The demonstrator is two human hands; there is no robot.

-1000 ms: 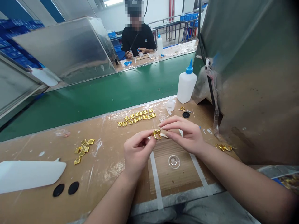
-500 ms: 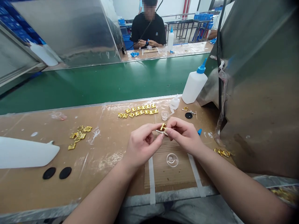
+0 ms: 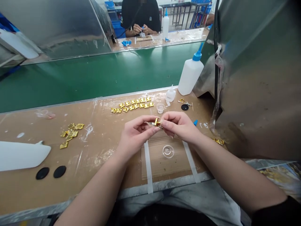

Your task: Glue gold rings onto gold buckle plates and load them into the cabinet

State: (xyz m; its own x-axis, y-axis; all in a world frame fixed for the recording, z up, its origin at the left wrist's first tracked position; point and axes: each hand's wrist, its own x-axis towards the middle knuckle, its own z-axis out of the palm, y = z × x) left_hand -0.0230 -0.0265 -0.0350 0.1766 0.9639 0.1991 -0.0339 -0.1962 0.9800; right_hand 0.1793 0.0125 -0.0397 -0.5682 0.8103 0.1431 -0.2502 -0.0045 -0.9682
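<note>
A small shiny gold metal piece [image 3: 156, 121] is pinched between my two hands, above a rectangle of cardboard [image 3: 152, 163] edged with white tape. The thumb and forefinger of my left hand [image 3: 136, 131] close on it from the left. From the right, the fingertips of my right hand [image 3: 180, 124] press against the same piece. A thin pale strip or stick shows beside it at the left fingertips; its kind is unclear. Below the hands sits a small clear round cup [image 3: 168, 151]. Two rows of similar gold pieces [image 3: 136, 106] lie beyond my left hand.
Loose gold pieces [image 3: 70, 135] lie at left, near two black discs [image 3: 59, 171]. A white bottle with blue nozzle [image 3: 191, 73], a small dropper bottle [image 3: 170, 94] and another clear cup [image 3: 160, 108] stand behind. A metal panel [image 3: 258, 88] borders the right; a co-worker [image 3: 141, 17] sits across the green belt [image 3: 94, 78].
My view has tilted slightly downward. Between my fingertips the gold piece has turned, and the pale stick that stuck out below it shows less now. Both hands stay together.
</note>
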